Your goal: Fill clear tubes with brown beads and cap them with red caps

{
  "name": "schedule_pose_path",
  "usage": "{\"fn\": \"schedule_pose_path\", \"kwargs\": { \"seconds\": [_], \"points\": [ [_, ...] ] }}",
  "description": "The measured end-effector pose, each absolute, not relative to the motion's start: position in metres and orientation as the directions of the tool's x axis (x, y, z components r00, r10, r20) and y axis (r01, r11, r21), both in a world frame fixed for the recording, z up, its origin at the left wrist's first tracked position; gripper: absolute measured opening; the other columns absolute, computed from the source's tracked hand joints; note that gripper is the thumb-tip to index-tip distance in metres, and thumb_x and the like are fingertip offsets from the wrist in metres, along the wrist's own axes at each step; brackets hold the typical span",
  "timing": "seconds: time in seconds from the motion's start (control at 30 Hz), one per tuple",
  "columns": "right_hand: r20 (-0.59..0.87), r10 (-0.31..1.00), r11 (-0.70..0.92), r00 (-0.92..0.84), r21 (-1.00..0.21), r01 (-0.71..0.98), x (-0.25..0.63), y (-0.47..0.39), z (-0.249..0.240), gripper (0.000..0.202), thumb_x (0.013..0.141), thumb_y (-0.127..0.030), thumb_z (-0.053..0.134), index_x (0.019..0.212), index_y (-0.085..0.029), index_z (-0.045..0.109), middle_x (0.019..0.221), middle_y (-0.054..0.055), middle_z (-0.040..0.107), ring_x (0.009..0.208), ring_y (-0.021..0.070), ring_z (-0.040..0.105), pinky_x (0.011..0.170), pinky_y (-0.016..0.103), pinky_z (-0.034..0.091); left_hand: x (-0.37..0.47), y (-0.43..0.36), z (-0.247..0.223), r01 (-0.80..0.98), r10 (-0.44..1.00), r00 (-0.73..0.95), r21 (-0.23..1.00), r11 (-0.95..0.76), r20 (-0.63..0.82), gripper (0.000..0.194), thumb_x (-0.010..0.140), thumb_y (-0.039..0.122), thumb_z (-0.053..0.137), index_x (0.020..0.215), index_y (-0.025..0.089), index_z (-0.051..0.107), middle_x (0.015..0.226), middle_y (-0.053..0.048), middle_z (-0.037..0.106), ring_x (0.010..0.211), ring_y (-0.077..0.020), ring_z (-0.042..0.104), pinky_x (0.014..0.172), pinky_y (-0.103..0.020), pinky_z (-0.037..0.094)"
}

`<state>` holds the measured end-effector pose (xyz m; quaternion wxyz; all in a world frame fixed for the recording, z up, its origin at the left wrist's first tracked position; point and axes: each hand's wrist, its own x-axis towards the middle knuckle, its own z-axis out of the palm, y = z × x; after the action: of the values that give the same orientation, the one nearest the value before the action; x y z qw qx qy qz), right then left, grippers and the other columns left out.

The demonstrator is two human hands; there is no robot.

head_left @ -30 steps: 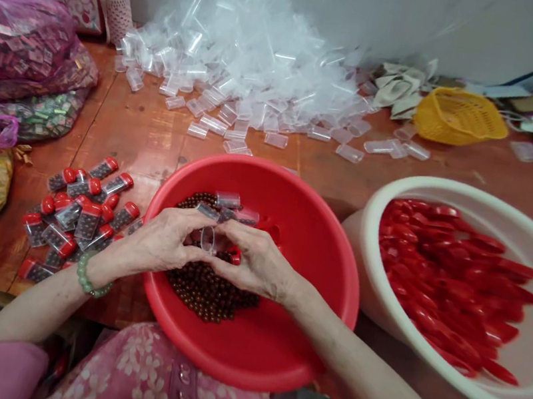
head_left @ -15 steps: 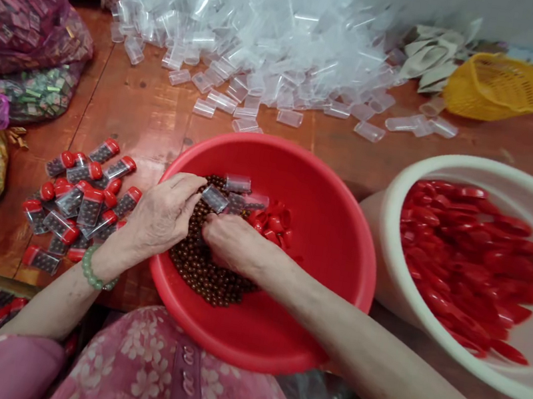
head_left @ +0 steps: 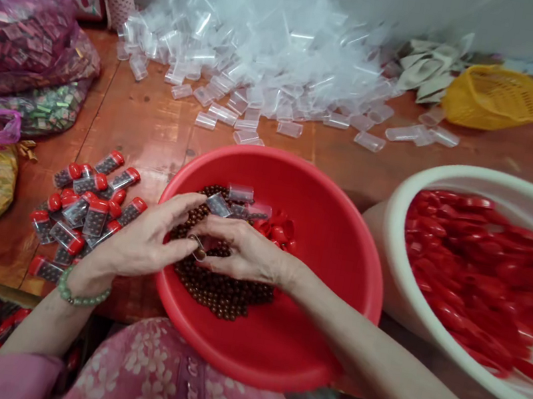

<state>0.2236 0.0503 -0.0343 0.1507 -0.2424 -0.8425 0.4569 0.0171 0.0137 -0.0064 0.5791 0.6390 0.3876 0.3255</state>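
Note:
Over the red basin (head_left: 337,265), my right hand (head_left: 248,250) pinches a small clear tube (head_left: 198,249) with something brown in it. My left hand (head_left: 154,236) is at the tube's left side, its thumb tip touching or nearly touching it and its fingers apart from the thumb. Brown beads (head_left: 221,297) lie under both hands. Behind them, a clear tube (head_left: 218,205) rests on the beads, with other tubes beside it. Small red caps (head_left: 282,229) sit right of the beads.
Bead-filled tubes with red caps (head_left: 87,211) lie left of the basin. A white tub (head_left: 390,246) of red pieces stands right. Clear tubes (head_left: 268,58) are heaped behind, near a yellow basket (head_left: 494,101). Plastic bags (head_left: 19,39) sit far left.
My right hand has risen from the beads and now holds a tube. My left hand has moved down, its thumb and fingers spreading. The whole view has shifted slightly.

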Motion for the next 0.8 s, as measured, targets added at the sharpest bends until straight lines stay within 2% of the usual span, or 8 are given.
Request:
{"fn": "schedule_pose_path", "kwargs": {
  "seconds": [0.07,0.13,0.23,0.33,0.5,0.57,0.7,0.8],
  "points": [
    [0.079,0.561,0.44,-0.824,-0.872,0.216,0.227,0.05,-0.027,0.023,0.079,-0.017,0.063,0.103,-0.014,0.062,0.092,0.006,0.066,0.081,0.0146,0.06,0.079,0.029,0.049,0.016,0.009,-0.005,0.197,0.856,0.515,0.978,-0.066,-0.046,0.069,0.082,0.02,0.063,0.145,0.018,0.035,0.153,-0.016,0.036,0.139,-0.0268,0.039,0.116,-0.045,0.033],
    [0.109,0.579,0.442,-0.808,-0.874,0.2,0.229,0.049,-0.02,0.019,0.079,-0.016,0.062,0.098,-0.014,0.063,0.092,0.006,0.066,0.082,0.0143,0.06,0.079,0.028,0.048,0.019,0.007,-0.005,0.275,0.853,0.52,0.953,-0.127,-0.036,0.072,0.079,0.021,0.067,0.145,0.018,0.037,0.152,-0.016,0.037,0.14,-0.0282,0.037,0.117,-0.048,0.029],
    [0.152,0.596,0.461,-0.788,-0.869,0.181,0.229,0.046,-0.01,0.003,0.081,-0.017,0.062,0.081,-0.014,0.062,0.082,0.003,0.064,0.074,0.0121,0.056,0.07,0.024,0.046,0.025,0.009,-0.005,0.251,0.854,0.521,0.956,-0.155,0.001,0.061,0.079,0.022,0.07,0.137,0.02,0.051,0.146,-0.013,0.048,0.137,-0.0269,0.042,0.117,-0.049,0.028],
    [0.169,0.591,0.459,-0.789,-0.875,0.156,0.228,0.042,-0.004,0.02,0.087,-0.023,0.058,0.07,-0.014,0.059,0.069,0.0,0.06,0.064,0.0096,0.051,0.063,0.021,0.043,0.032,0.01,-0.005,0.131,0.886,0.464,0.988,-0.079,0.009,0.045,0.081,0.024,0.069,0.125,0.023,0.062,0.137,-0.009,0.058,0.132,-0.0247,0.049,0.115,-0.047,0.031],
    [0.175,0.636,0.446,-0.751,-0.878,0.173,0.233,0.035,0.001,0.018,0.091,-0.028,0.056,0.084,-0.014,0.065,0.082,0.004,0.067,0.074,0.0122,0.059,0.069,0.023,0.046,0.038,0.004,-0.004,-0.016,0.915,0.4,0.998,0.066,-0.054,0.037,0.079,0.022,0.071,0.115,0.024,0.069,0.129,-0.007,0.064,0.126,-0.0228,0.054,0.114,-0.042,0.034],
    [0.18,0.672,0.438,-0.718,-0.879,0.19,0.236,0.032,0.004,0.016,0.089,-0.029,0.059,0.085,-0.015,0.065,0.077,0.002,0.066,0.07,0.0114,0.058,0.067,0.022,0.046,0.039,0.002,-0.004,-0.057,0.912,0.4,0.99,0.128,-0.094,0.035,0.079,0.023,0.07,0.114,0.024,0.07,0.126,-0.006,0.066,0.121,-0.022,0.058,0.111,-0.041,0.037],
    [0.106,0.785,0.324,-0.61,-0.91,0.258,0.24,0.027,0.011,0.017,0.085,-0.03,0.066,0.092,-0.015,0.065,0.073,0.001,0.066,0.063,0.0106,0.059,0.058,0.021,0.047,0.043,-0.001,-0.005,-0.105,0.911,0.37,0.966,0.236,-0.183,0.041,0.079,0.025,0.07,0.119,0.02,0.066,0.117,-0.007,0.071,0.108,-0.0219,0.065,0.102,-0.039,0.046],
    [0.173,0.815,0.342,-0.553,-0.914,0.217,0.239,0.025,0.015,0.028,0.084,-0.03,0.067,0.108,-0.017,0.061,0.083,0.002,0.068,0.065,0.0109,0.061,0.06,0.022,0.05,0.046,-0.003,-0.004,-0.127,0.913,0.363,0.961,0.247,-0.186,0.046,0.08,0.021,0.067,0.125,0.019,0.062,0.12,-0.007,0.069,0.111,-0.0212,0.064,0.101,-0.036,0.046]
  ]
}}
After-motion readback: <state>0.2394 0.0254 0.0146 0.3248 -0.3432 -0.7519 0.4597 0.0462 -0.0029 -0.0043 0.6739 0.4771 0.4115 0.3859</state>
